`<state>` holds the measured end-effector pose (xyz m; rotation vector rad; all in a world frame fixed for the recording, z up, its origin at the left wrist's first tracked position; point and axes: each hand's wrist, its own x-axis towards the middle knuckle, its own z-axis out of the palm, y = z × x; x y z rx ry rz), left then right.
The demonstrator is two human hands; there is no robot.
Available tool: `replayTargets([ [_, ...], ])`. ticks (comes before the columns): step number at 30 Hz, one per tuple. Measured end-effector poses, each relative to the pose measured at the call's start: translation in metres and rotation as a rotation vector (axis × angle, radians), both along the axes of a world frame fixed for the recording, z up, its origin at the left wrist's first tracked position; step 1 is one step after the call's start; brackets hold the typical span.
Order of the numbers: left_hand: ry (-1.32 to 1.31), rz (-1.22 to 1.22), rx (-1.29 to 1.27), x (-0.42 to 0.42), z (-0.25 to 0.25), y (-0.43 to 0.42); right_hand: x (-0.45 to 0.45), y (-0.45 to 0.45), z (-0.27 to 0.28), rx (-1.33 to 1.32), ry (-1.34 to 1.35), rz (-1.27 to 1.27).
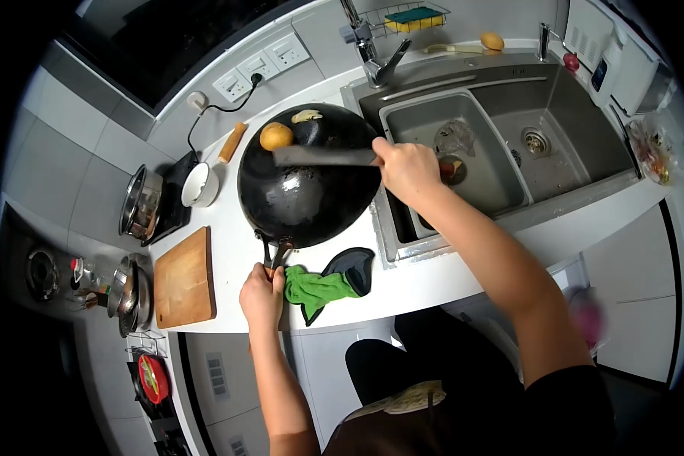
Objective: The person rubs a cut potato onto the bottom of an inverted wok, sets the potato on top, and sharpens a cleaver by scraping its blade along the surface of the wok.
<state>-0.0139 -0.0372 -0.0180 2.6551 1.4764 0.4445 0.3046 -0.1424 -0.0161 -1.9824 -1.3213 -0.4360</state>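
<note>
My left hand point(261, 297) is wrapped round the handle of a large black wok point(311, 205) on the white counter. My right hand point(410, 171), over the sink's left edge, grips a long, flat, dark-bladed knife point(319, 156); its grip is hidden in my fingers. The blade crosses above the wok. Close to the blade, at the wok's far side, are a round yellow-brown thing like a potato point(276, 137) and a small pale yellow piece point(307, 116). A green and black cloth point(323, 285) lies beside my left hand.
A double sink point(577, 144) with a grey basin point(501, 199) holding water is to the right, under a faucet point(380, 64). Left of the wok are a white bowl point(200, 185), a wooden cutting board point(185, 281), a glass pot point(142, 201) and a wooden handle point(232, 142).
</note>
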Motion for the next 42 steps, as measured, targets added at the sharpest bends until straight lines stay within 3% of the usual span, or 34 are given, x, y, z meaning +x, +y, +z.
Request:
replayTargets([
  [2, 0.015, 0.015, -0.002, 0.001, -0.001, -0.001, 0.014, 0.0, 0.0, -0.091, 0.061, -0.127],
  [4, 0.033, 0.034, 0.004, 0.002, 0.001, 0.001, 0.003, -0.009, 0.012, -0.144, 0.039, -0.096],
  [6, 0.016, 0.024, -0.014, 0.001, 0.0, 0.0, -0.009, -0.004, 0.001, -0.039, 0.001, 0.041],
  [12, 0.031, 0.022, -0.011, 0.003, 0.003, 0.0, 0.012, -0.004, 0.003, -0.1, 0.045, -0.147],
  [14, 0.026, 0.034, -0.031, 0.007, 0.005, -0.002, -0.011, -0.001, 0.0, -0.007, 0.015, 0.011],
  [20, 0.03, 0.03, 0.007, 0.004, 0.004, -0.001, 0.012, -0.004, 0.001, -0.117, 0.098, -0.167],
  [24, -0.006, 0.026, -0.049, 0.005, 0.006, -0.002, -0.012, 0.001, -0.007, -0.002, 0.083, 0.036],
  [28, -0.033, 0.039, -0.048, 0.005, 0.006, -0.003, 0.016, 0.001, -0.007, -0.079, 0.161, -0.156],
  [32, -0.027, 0.035, -0.058, 0.006, 0.005, -0.001, -0.01, 0.003, -0.007, -0.036, 0.129, -0.008],
  [35, -0.044, 0.018, -0.05, 0.003, 0.003, 0.0, 0.009, 0.005, -0.009, -0.042, 0.182, -0.153],
  [40, -0.028, 0.024, -0.069, 0.004, 0.006, -0.001, -0.01, 0.005, -0.005, -0.006, 0.143, -0.034],
  [42, -0.012, 0.028, -0.057, -0.001, 0.001, 0.0, 0.001, 0.006, -0.006, -0.031, 0.15, -0.111],
])
